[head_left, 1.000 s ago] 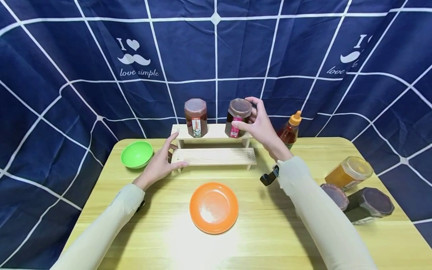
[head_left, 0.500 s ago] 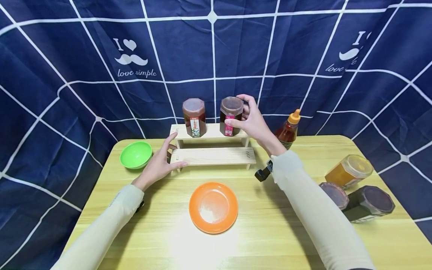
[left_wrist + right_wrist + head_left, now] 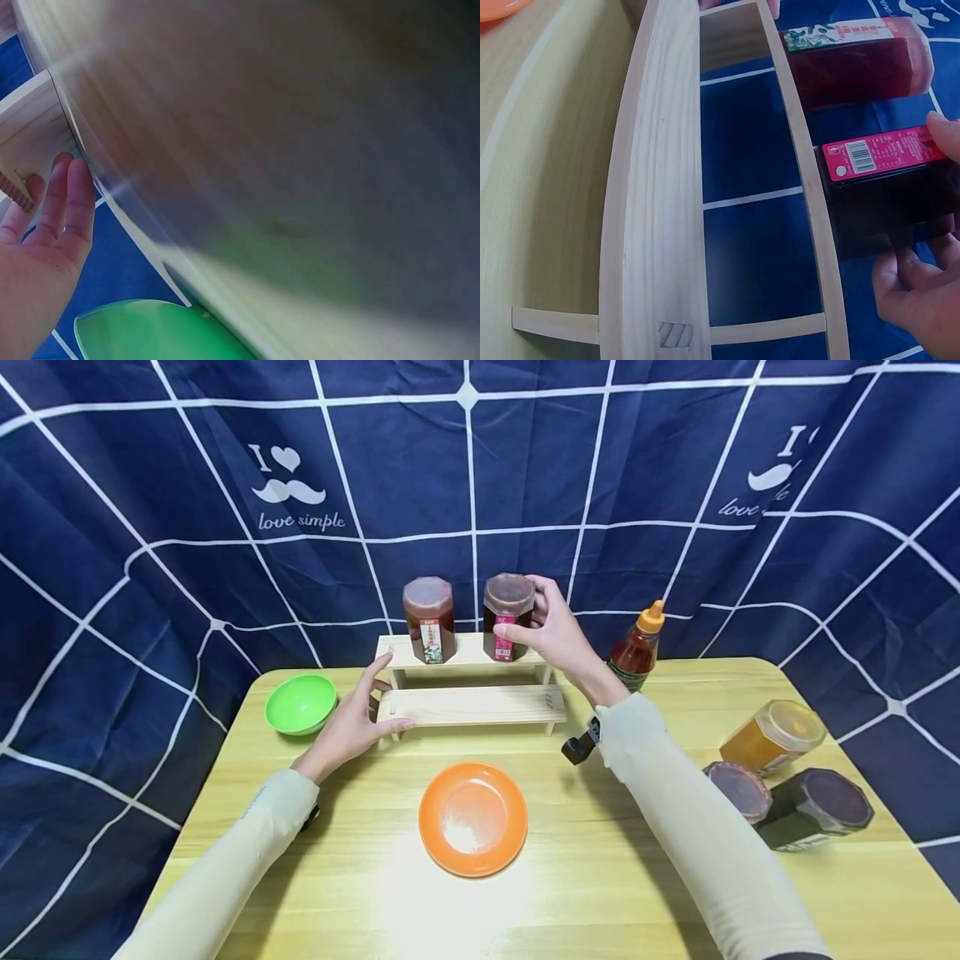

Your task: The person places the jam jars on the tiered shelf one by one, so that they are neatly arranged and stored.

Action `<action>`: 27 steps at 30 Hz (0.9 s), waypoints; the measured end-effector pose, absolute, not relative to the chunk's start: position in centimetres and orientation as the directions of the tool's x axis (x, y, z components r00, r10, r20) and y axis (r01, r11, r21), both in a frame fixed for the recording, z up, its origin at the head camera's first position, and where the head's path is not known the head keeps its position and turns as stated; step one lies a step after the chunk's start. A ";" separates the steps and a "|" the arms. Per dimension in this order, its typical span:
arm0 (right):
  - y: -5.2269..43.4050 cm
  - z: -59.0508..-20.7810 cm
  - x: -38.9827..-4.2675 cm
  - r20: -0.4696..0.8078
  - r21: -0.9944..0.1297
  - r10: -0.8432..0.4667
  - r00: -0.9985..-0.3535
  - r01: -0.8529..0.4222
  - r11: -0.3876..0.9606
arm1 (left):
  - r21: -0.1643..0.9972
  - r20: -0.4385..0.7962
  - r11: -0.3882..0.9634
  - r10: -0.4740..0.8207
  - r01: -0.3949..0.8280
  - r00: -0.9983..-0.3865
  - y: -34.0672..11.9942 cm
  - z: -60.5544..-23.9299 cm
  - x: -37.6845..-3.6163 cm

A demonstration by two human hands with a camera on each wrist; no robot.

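Where the head view looks down, the right hand [image 3: 558,635] grasps a dark hexagonal jar [image 3: 507,628] with a pink label, standing on the wooden rack's [image 3: 472,703] top step; the left hand [image 3: 352,722], fingers relaxed, touches the rack's left end. From the left wrist, straight fingers [image 3: 64,206] rest against pale wood. From the right wrist, curled fingertips [image 3: 919,289] clasp the jar [image 3: 889,199].

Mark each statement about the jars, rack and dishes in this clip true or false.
1. The right hand grips a jar on the rack's upper step. True.
2. The left hand holds the green bowl. False: it rests against the wooden rack; the bowl sits apart.
3. Two jars stand on the upper step. True; the second jar is beside the first.
4. The orange plate carries a jar. False: nothing is on it.
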State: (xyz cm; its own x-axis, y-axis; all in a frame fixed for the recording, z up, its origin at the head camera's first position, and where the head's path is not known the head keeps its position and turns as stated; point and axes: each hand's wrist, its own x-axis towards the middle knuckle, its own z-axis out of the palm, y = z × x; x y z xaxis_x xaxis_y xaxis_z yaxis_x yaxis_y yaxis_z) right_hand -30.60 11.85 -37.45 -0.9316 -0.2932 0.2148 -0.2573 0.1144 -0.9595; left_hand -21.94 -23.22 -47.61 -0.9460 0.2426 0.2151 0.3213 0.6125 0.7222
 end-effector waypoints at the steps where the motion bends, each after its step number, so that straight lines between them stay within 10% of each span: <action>1: 11.9 -37.4 -30.6 0.212 -0.960 -0.294 -0.932 -0.256 0.118 | 0.721 0.216 0.613 0.244 0.323 -0.945 -23.2 -47.6 -21.9; 27: 12.0 -36.8 -30.2 0.187 -0.962 -0.376 -0.908 -0.247 0.119 | 0.732 0.199 0.608 0.241 0.307 -0.950 -23.1 -47.3 -21.7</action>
